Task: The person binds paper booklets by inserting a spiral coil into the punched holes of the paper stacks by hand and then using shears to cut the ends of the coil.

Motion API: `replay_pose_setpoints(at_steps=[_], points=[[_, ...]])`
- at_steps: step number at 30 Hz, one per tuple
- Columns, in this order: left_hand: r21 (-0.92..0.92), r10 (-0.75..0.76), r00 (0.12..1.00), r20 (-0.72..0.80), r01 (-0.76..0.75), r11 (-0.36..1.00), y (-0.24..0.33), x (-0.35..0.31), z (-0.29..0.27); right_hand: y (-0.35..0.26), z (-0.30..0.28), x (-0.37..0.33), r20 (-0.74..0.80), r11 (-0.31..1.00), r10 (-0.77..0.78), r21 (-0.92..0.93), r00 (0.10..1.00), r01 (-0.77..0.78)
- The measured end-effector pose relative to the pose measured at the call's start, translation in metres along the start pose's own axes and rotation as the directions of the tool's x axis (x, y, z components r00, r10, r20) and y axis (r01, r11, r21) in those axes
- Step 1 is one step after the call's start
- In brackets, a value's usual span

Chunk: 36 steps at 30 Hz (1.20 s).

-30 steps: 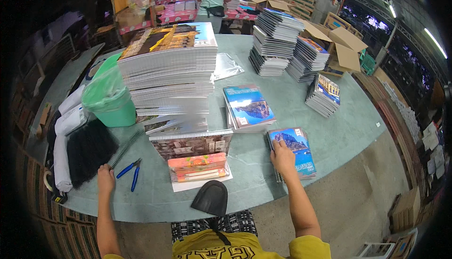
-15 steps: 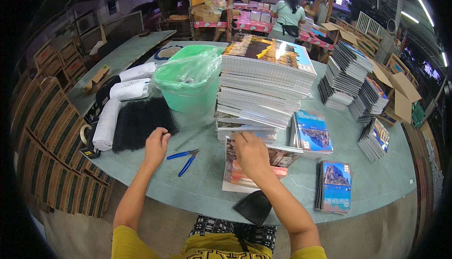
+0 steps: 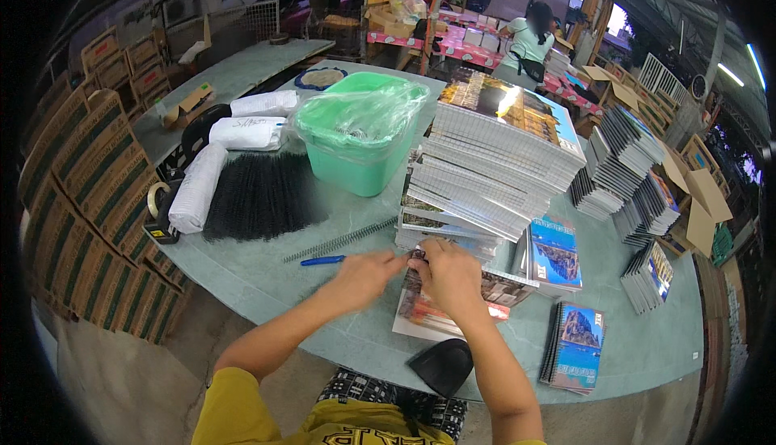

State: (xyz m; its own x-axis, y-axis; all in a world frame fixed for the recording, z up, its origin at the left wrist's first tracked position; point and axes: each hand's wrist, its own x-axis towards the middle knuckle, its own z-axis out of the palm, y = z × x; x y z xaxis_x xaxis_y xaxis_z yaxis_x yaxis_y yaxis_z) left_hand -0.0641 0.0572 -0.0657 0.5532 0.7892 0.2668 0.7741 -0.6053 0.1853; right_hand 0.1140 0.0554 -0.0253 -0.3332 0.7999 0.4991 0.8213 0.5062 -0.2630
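Observation:
My right hand (image 3: 449,277) is closed on the upper left corner of a notebook (image 3: 508,290) with a photo cover, its punched edge up. Fingertips of my left hand (image 3: 365,275) are pinched together at that corner, against the right fingers; whatever they hold is hidden. A picture sheet (image 3: 416,321) lies under the notebook. Just left of it, blue-handled pliers (image 3: 322,261) are partly covered by my left hand. One loose black spiral binding coil (image 3: 343,241) stretches across the table behind that hand, near a bundle of black coils (image 3: 257,196).
A tall stack of notebooks (image 3: 493,154) and a green bin (image 3: 360,154) with clear plastic stand behind my hands. Blue-covered notebooks (image 3: 575,346) lie at right. A black pouch-like piece (image 3: 442,366) sits at the table's front edge. Brown cartons (image 3: 105,219) fill the left; a person (image 3: 529,45) stands far back.
My left hand has moved right from beside the coil bundle to the notebook's corner, passing over the pliers. My right hand stays at the notebook. The whole view has shifted slightly.

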Motion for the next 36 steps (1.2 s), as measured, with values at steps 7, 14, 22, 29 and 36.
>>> replay_pose_setpoints(at_steps=[7,14,22,29,36], points=[[-0.521,-0.152,0.924,-0.352,-0.058,0.852,0.012,0.004,-0.029,-0.006,0.001,0.0,-0.048,0.998,0.026,-0.054,0.999,-0.029],[-0.437,-0.162,0.899,-0.407,-0.035,0.899,0.025,0.004,-0.023,-0.006,-0.004,-0.005,-0.094,0.993,0.047,0.113,0.995,-0.036],[-0.699,-0.423,0.906,0.007,0.306,0.646,0.028,0.013,-0.029,-0.01,-0.008,-0.01,-0.092,0.987,0.042,0.157,0.995,-0.027],[-0.683,-0.183,0.983,-0.024,0.118,0.721,-0.006,-0.001,-0.042,-0.007,-0.016,-0.01,-0.042,0.99,-0.033,0.133,0.999,0.039],[-0.582,-0.172,0.985,-0.015,0.131,0.802,0.001,0.0,-0.073,-0.006,0.0,-0.007,-0.134,0.993,-0.058,0.093,0.989,0.071]])
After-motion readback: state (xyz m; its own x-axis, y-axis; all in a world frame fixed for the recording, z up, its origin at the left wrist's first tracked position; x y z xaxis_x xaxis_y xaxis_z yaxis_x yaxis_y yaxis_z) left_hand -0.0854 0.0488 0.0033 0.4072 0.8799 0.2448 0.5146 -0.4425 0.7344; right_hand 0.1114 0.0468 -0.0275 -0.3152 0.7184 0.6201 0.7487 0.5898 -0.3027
